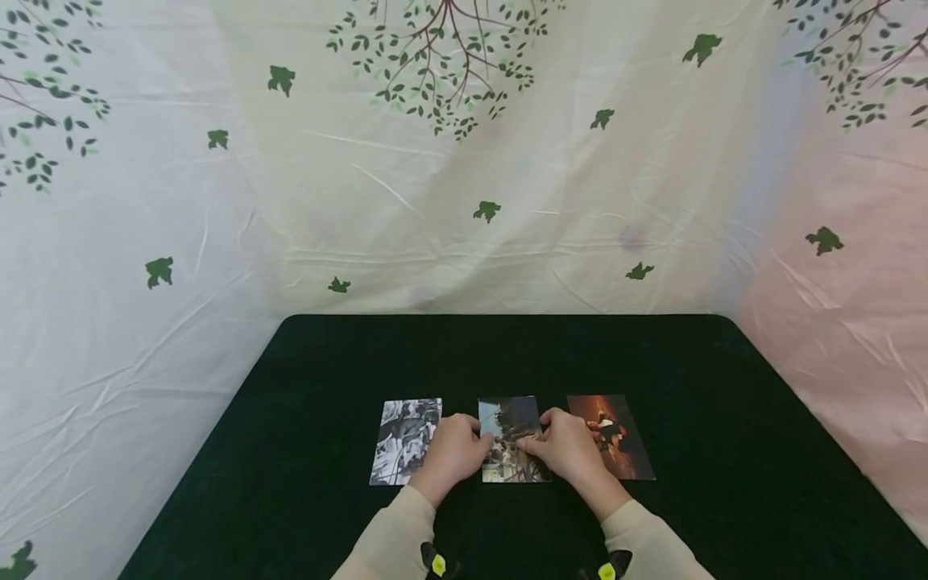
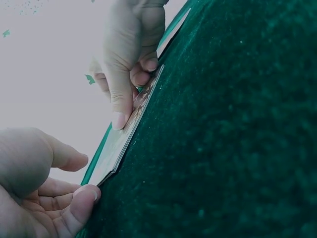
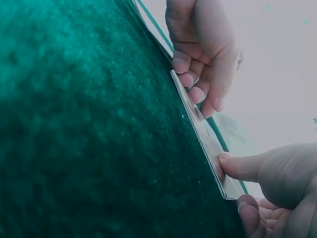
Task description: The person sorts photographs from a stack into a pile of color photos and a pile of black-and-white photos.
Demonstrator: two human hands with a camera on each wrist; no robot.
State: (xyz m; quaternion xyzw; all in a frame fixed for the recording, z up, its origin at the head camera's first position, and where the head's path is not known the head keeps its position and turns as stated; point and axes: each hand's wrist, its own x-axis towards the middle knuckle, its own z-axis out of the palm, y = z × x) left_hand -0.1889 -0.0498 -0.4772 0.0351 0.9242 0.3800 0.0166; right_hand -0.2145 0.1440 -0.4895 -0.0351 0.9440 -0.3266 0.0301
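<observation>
Curled fingers of the left hand (image 1: 451,453) and right hand (image 1: 569,448) pinch opposite side edges of the middle rectangular colour photo card (image 1: 511,439), which lies flat on the dark green velvet table (image 1: 725,403), between a black-and-white photo card (image 1: 402,439) and an orange-toned photo card (image 1: 619,439).

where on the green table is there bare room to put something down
Bare cloth lies behind the three photos up to the table's far edge, and on both flanks. It is crowded at the middle photo, where the left hand and right hand meet.

The middle photo (image 1: 511,439) of three near the tabletop's (image 1: 507,354) front edge is pinched by both hands, the left hand (image 1: 453,451) and the right hand (image 1: 569,447).
</observation>
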